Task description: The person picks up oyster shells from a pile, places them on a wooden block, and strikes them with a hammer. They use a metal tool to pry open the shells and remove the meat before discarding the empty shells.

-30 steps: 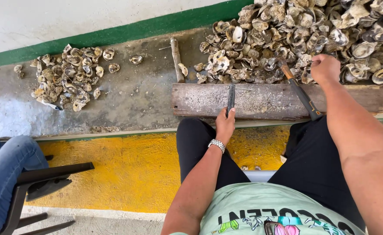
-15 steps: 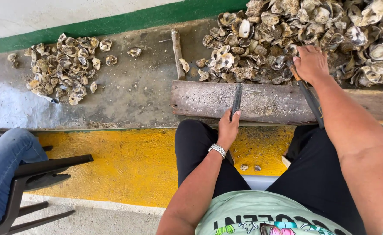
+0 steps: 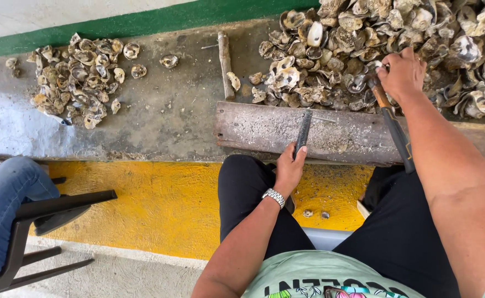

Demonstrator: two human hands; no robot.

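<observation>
A big heap of oyster shells [image 3: 397, 49] is lying along the far right edge of the concrete ledge [image 3: 165, 118], and they look rough, heavy for their size and sharp at the lips, so each is best taken by its thick hinge end. The wooden plank [image 3: 342, 135] is sitting along the ledge's near edge, its long axis running left to right. The right hand [image 3: 401, 73] is reaching into the heap, fingers curled closed around a wooden-handled tool [image 3: 392, 124] whose stiff shaft is slanting back toward the person's lap. The left hand [image 3: 290, 170] is gripping a dark shucking knife [image 3: 303, 129] by its handle, blade resting on the plank and pointing away toward the heap. A smaller shell pile [image 3: 80, 77] is sitting at the far left.
</observation>
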